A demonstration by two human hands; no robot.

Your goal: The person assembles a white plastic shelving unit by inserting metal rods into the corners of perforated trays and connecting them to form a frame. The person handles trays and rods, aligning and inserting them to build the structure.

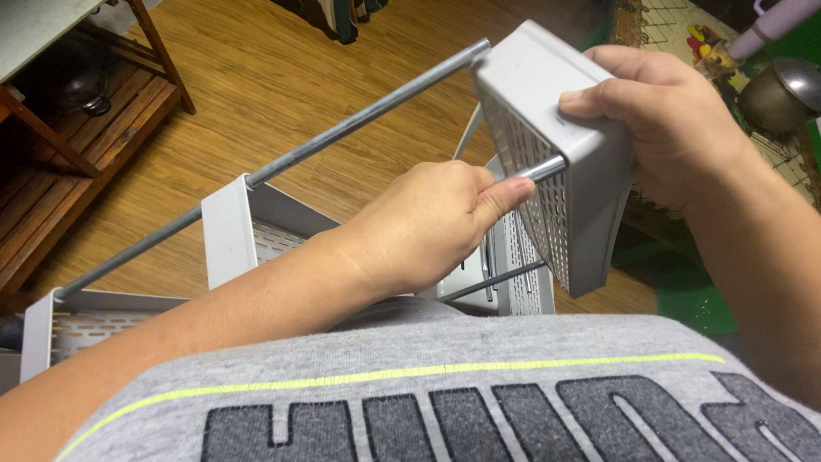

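My right hand [663,120] grips the top edge of a grey perforated plastic shelf tray [590,184], held tilted on its side. My left hand [428,222] is closed around a short metal rod [547,168] whose end meets the tray's corner. A long metal rod [342,128] runs from the tray's upper corner down to the left through two more grey trays, one in the middle [229,231] and one at the lower left [38,329]. Another thin rod [492,282] shows below my left hand.
A wooden slatted shelf unit [77,162] stands at the left on the wood floor [282,68]. A metal pot [782,94] and cluttered items lie at the upper right. My grey shirt [479,393] fills the bottom of the view.
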